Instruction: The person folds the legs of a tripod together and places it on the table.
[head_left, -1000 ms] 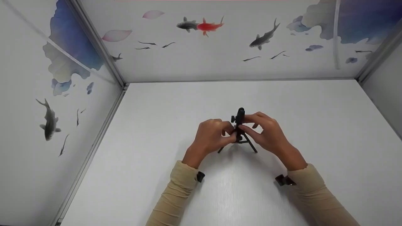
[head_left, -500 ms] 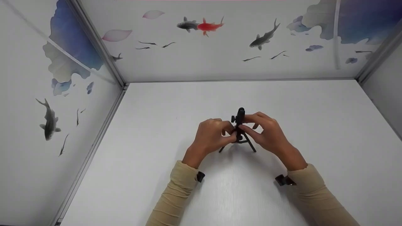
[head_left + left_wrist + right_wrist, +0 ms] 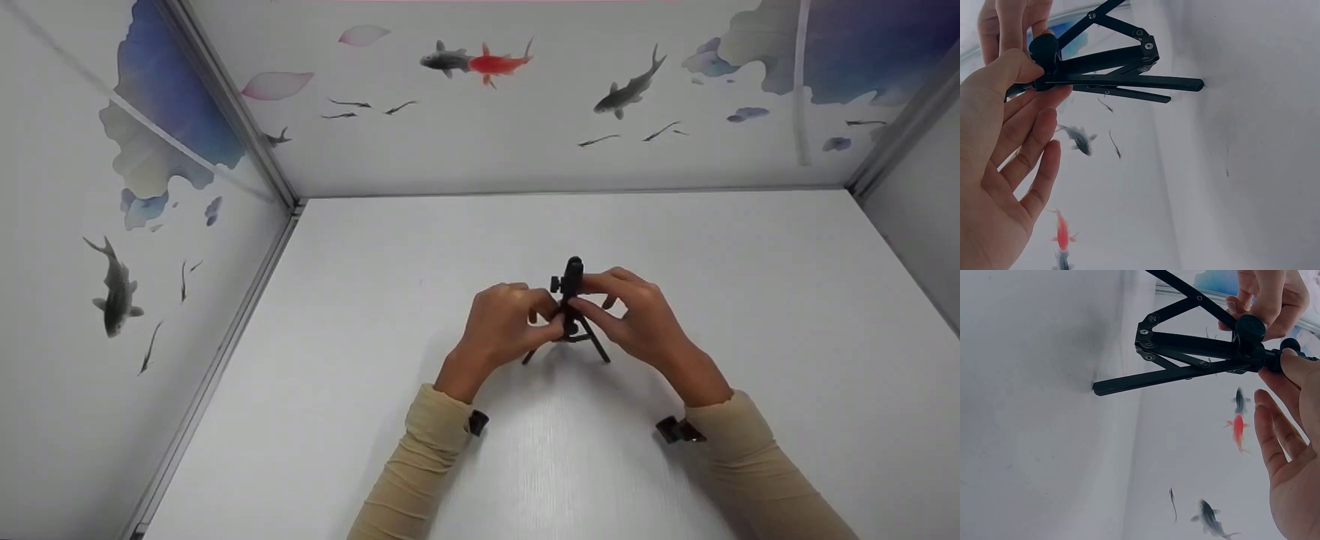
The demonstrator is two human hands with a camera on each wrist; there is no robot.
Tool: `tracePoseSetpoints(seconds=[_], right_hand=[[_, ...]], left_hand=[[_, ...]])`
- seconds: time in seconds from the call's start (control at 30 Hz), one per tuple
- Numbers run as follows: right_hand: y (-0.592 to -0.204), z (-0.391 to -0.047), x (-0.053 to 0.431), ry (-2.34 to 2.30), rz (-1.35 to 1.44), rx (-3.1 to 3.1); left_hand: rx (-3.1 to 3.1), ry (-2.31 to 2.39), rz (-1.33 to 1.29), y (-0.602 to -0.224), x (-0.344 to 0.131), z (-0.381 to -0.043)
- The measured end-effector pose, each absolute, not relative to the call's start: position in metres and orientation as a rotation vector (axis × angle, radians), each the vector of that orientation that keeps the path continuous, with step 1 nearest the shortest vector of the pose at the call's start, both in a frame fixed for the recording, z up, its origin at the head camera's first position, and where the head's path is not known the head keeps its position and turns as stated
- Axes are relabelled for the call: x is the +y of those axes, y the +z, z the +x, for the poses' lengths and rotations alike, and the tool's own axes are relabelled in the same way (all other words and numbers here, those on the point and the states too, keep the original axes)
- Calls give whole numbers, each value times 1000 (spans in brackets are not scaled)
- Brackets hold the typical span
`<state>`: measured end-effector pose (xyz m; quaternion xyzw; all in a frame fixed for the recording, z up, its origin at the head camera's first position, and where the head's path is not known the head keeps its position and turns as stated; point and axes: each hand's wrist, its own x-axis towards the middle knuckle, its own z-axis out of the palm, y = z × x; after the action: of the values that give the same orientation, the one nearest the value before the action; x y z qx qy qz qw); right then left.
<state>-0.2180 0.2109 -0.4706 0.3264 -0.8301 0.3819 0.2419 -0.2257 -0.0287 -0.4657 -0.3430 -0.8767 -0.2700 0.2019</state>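
A small black tripod (image 3: pixel 572 280) stands upright on the white table, its legs spread and linked by hinged braces. My left hand (image 3: pixel 504 324) pinches the tripod's body near the top of the legs, thumb beside a round knob (image 3: pixel 1044 47) in the left wrist view. From the other side, my right hand (image 3: pixel 637 313) pinches the column higher up between thumb and forefinger. In the right wrist view the tripod's leg (image 3: pixel 1140 379) reaches down to the tabletop, and the right hand's other fingers (image 3: pixel 1275 427) stay off the tripod.
The white table (image 3: pixel 375 255) is enclosed by a back wall (image 3: pixel 480 150) and a left wall (image 3: pixel 52 315), both printed with fish. A right wall (image 3: pixel 915 187) stands at the table's far side. A small black device (image 3: pixel 679 430) sits at the right cuff.
The tripod's feet have shifted slightly, the right leg drawing a little inward. Both hands keep their hold in nearly the same place.
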Motion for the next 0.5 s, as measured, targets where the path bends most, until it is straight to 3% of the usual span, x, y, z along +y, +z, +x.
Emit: tracePoseSetpoints(seconds=[0.5], right_hand=[[-469, -217, 211, 1017, 908, -2261]], left_hand=[[-2403, -789, -963, -464, -29, -224]])
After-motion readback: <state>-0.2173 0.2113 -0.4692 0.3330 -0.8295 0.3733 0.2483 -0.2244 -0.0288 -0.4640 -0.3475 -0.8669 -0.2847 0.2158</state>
